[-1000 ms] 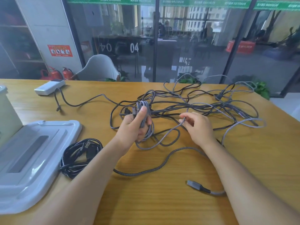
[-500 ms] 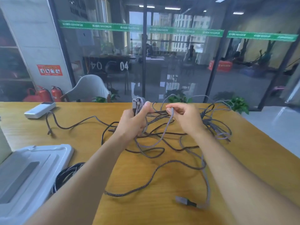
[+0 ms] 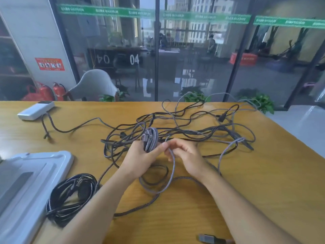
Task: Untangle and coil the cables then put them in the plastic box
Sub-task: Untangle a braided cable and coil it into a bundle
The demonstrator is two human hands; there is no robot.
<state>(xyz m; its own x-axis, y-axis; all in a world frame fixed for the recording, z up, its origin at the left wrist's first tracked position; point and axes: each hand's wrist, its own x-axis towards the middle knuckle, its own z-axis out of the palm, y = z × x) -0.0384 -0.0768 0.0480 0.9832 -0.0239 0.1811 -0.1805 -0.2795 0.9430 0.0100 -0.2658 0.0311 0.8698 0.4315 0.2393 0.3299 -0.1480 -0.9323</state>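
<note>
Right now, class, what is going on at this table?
A person is coiling a grey braided cable. The left hand grips the wound loops, while the right hand pinches the next length. A tangle of cables still lies on the table. One finished black coil rests beside the plastic lid.

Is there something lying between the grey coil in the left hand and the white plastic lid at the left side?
Yes. A finished black cable bundle lies on the table between the left hand, which holds the grey coil, and the white lid. The box itself is barely in view.
</note>
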